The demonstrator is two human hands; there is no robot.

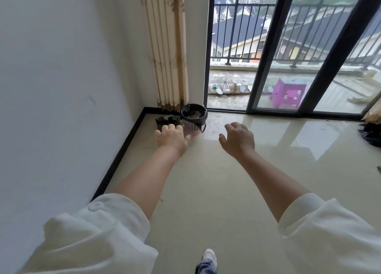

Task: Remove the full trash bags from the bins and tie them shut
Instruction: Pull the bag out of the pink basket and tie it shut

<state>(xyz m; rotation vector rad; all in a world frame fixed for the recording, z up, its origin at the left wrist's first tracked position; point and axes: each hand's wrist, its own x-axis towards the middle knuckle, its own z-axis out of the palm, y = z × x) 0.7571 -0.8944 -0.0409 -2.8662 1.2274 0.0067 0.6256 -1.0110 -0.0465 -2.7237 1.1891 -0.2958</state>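
- Biggest thing we've got here is the floor [216,191], glossy beige tile with a black skirting strip running along the white wall [61,88] on the left.
- Next up, the sliding glass doors [288,67] with dark frames, opening on a balcony with a black railing [247,32] and rooftops past it.
- A cream patterned curtain [167,47] hangs bunched in the corner, between wall and door frame.
- Our two arms stretch forward in pushed-up white sleeves [99,232], forearms bare.
- Out on the balcony there's a bright pink stool [287,94] behind the glass, plus a row of shoes [226,87] along the sill.
- The bin [193,118] sits on the floor in the corner, right under the curtain hem. It's a small pink lattice basket, and the black trash bag [197,115] is still in it, folded over the rim with a loop dangling down the right side. Some rubbish shows inside.
- A dark crumpled thing [167,121] lies just left of the bin; we can't tell what it is.
- Another black bag [371,133] pokes in at the right edge, well apart from the bin.
- Left hand [171,137]: open, fingers loosely spread, nothing in it, in front of the bin but not touching.
- Right hand [238,138]: also open and empty, fingers curled a bit, over bare floor to the bin's right.
- A white shoe [209,257] peeks in at the bottom.
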